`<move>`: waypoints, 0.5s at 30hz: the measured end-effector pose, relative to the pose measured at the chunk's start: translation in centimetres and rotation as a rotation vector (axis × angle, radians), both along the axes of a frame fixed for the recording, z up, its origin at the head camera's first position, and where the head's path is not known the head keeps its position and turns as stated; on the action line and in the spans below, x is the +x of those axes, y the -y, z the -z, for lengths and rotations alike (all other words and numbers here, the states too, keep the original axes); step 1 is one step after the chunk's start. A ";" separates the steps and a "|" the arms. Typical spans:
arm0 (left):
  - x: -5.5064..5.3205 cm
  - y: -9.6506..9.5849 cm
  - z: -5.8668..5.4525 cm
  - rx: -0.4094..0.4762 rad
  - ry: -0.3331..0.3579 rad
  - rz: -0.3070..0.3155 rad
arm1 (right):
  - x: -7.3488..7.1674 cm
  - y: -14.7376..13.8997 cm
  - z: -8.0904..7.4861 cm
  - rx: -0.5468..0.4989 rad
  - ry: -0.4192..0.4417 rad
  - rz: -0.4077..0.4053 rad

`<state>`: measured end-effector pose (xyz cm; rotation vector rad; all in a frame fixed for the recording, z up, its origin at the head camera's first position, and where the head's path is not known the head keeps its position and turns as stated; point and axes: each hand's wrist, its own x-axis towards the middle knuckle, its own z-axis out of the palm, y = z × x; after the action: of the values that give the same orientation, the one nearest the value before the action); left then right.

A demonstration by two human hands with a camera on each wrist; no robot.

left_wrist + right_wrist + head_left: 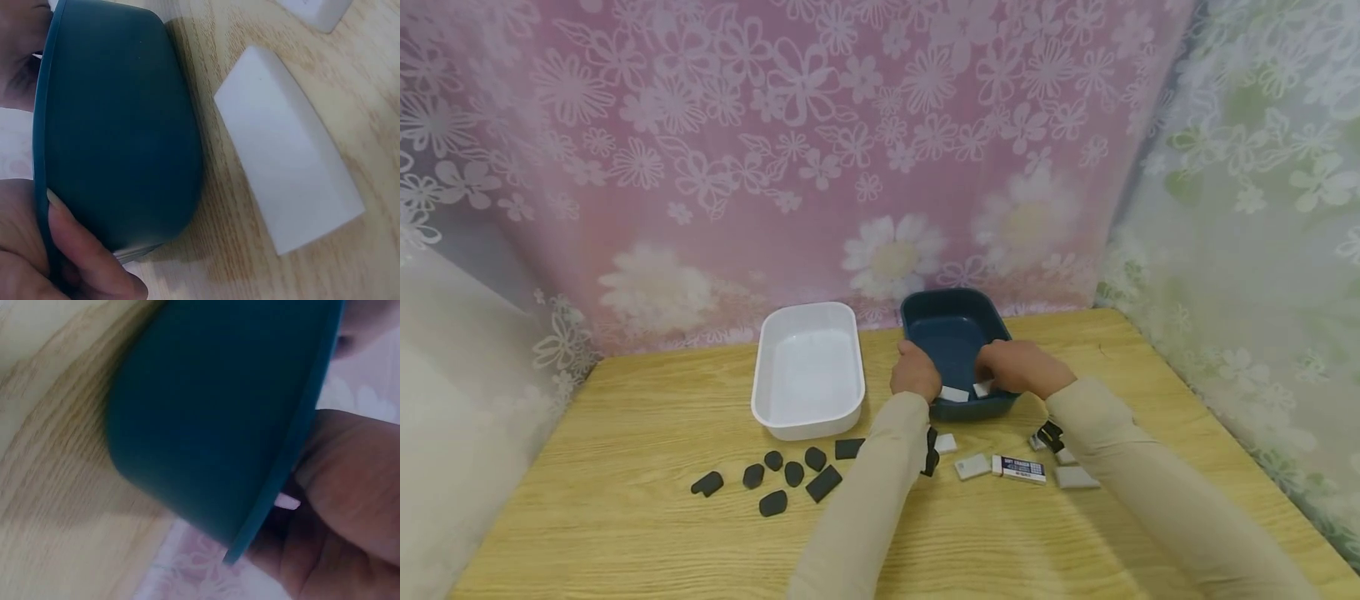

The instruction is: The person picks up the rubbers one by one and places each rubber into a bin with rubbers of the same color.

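Observation:
My left hand (916,372) grips the front-left rim of the dark blue bin (972,408). In the left wrist view a digit (84,244) lies against the bin's outer wall. My right hand (1018,367) reaches over the right side of the bin, fingers curled inside, and pinches a small white eraser (982,388); its tip (287,501) shows between the fingers in the right wrist view. Another white eraser (955,394) lies just inside the front wall, beside my left hand. On the table before the bin is a white block-shaped eraser (287,156).
A white bin (808,432) stands left of the blue one. Several dark pieces (772,502) are scattered at front left, partly behind my left sleeve. A labelled eraser (1018,469), a pale eraser (972,467) and black pieces (1050,435) lie in front of the blue bin. A floral curtain (880,167) hangs behind.

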<state>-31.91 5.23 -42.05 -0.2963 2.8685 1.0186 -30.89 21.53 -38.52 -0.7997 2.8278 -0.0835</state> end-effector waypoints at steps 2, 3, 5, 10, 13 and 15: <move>0.0 -0.1 -0.1 0.001 0.001 -0.003 | 0.1 0.3 0.0 0.036 0.025 0.007; 0.0 -0.2 -0.2 0.003 0.001 -0.004 | 0.2 0.5 0.1 0.045 0.040 0.014; 0.0 -0.2 -0.2 0.009 0.006 -0.004 | 0.2 0.7 0.2 0.049 0.073 0.033; 0.1 -0.3 0.0 0.006 0.010 0.004 | 0.1 0.7 0.4 0.021 0.139 0.083; 0.1 -0.3 0.0 0.002 0.010 0.003 | 0.0 0.6 0.3 -0.001 0.141 0.053; 0.0 -0.3 0.1 0.005 0.010 0.004 | 0.1 0.5 -0.1 -0.012 0.123 0.021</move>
<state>-31.91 5.53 -42.11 -0.2943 2.8567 1.0201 -30.81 21.07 -38.45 -0.7404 2.7227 -0.1475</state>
